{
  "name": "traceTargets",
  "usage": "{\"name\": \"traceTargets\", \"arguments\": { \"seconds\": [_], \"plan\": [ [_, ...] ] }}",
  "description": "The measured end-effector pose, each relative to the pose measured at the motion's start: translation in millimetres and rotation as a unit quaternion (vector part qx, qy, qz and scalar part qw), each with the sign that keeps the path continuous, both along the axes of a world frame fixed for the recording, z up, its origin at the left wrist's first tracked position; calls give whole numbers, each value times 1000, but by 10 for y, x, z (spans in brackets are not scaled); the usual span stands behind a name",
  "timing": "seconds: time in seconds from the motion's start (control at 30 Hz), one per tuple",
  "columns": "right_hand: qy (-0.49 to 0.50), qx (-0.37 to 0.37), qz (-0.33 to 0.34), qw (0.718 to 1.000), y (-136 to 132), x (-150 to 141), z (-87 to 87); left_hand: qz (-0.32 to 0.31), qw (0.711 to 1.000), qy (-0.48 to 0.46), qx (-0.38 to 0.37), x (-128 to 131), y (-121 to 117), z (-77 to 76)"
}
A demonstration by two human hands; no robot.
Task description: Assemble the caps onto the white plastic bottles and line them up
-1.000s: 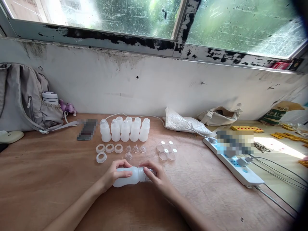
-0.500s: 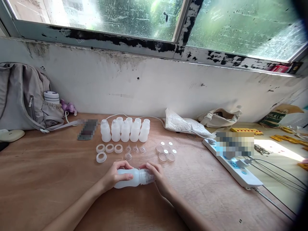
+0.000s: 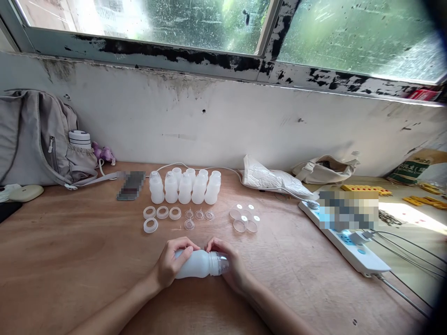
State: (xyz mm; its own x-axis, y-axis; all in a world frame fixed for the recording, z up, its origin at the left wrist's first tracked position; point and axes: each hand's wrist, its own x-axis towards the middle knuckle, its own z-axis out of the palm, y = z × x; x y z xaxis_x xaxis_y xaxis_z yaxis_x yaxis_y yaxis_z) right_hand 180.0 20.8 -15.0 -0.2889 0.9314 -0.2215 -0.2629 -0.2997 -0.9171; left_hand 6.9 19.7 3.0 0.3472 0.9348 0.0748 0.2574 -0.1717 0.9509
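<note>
Both hands curled round bottle (lying sideways), wrists low

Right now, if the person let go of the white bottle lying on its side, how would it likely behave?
The white bottle is round-bodied and lies sideways on the flat wooden table, so it would probably roll. It looks like thin translucent plastic, likely light and slightly squeezable. The left hand and right hand steady it at both ends.

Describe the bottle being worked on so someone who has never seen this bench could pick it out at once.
On the wooden table below the window, look in front of the upright bottles and the loose rings. There lies the held bottle, gripped by the left hand at its base and the right hand at its clear cap. It alone lies on its side, held.
</note>
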Motion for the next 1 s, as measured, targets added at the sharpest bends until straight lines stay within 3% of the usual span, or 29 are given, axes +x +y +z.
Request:
{"name": "traceTargets", "arguments": {
  "seconds": [0.5,0.63,0.77,0.87,1.0],
  "plan": [
    [-64,78,-2,995,45,55,-35,6,998,23,55,51,-88,-54],
    [-130,102,7,986,108,99,27,-7,994,38,100,40,-61,-36],
    [-182,78,-4,980,163,145,127,-28,989,41,137,38,-19,-22],
    [-135,78,-31,987,191,155,202,34,991,16,126,47,19,-75],
    [-95,150,-50,983,206,122,313,101,991,-51,75,43,48,-153]
  ]
}}
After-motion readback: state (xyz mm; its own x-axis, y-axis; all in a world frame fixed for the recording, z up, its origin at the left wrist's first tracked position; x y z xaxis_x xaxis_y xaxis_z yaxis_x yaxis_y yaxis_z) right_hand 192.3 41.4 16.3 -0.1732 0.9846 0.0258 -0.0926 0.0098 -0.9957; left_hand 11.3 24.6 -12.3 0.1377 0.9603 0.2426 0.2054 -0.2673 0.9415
